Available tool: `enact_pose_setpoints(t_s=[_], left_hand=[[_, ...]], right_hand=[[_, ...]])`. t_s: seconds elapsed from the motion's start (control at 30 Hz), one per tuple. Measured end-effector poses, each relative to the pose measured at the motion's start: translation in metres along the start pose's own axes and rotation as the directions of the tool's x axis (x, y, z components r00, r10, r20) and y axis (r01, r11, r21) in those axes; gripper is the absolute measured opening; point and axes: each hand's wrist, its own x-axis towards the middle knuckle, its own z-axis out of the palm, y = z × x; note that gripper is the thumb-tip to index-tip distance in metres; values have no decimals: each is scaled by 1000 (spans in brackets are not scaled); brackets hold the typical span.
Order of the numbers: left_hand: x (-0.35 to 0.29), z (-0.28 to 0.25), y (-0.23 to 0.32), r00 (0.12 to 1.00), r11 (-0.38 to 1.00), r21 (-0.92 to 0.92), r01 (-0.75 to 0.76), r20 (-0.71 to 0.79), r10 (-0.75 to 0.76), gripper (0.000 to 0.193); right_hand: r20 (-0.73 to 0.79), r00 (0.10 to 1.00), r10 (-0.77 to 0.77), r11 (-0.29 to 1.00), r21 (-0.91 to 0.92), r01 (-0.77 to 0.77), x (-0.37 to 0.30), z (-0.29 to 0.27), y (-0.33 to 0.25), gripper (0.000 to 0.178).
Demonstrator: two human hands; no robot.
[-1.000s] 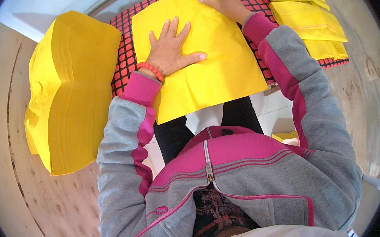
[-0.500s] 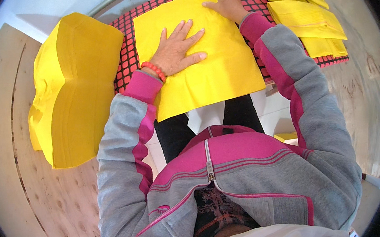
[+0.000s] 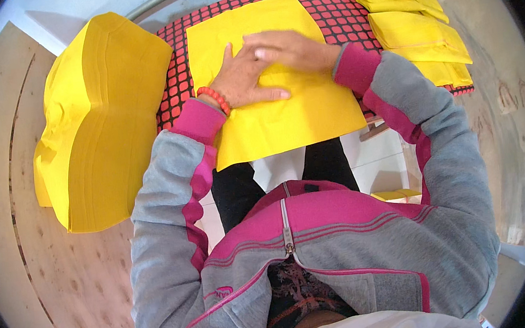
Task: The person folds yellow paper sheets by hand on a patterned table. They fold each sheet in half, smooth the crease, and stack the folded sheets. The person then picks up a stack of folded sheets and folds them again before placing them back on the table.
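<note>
A yellow fabric-like sheet lies spread over the red-and-black patterned cover, its near edge reaching out over my lap. My left hand, with a red bead bracelet at the wrist, rests palm down on the left part of the sheet. Its thumb and one finger point outward; the other fingertips are covered by my right hand. That hand crosses in from the right, slightly blurred, with its fingers stretched toward the left over the left hand's fingers. Neither hand grips anything.
At my left, a thick curved stack of yellow sheets stands on a wooden board. Folded yellow pieces lie in piles at the far right of the patterned cover. Another wooden board is on the right.
My right hand has moved left and nearer, from the sheet's far right corner to above my left hand's fingers. The raised far corner now lies flat. My left hand stays in place.
</note>
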Motion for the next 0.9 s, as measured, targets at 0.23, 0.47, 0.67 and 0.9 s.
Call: enact_pose_setpoints(t_s=[0.23, 0.47, 0.67, 0.9], left_hand=[[0, 3, 2, 998, 1000, -10, 0, -69, -1, 99], [-2, 2, 2, 998, 1000, -1, 5, -60, -5, 98], [-3, 2, 4, 997, 1000, -5, 16, -75, -16, 97], [-4, 4, 2, 997, 998, -67, -6, -82, 1, 96]], right_hand=[[87, 994, -60, 947, -309, 84, 1, -3, 30, 54], [104, 994, -29, 895, -441, 72, 11, -26, 70, 54], [-44, 980, 196, 688, -706, -169, 25, -48, 100, 48], [152, 984, -98, 995, 37, 93, 92, -9, 36, 46]])
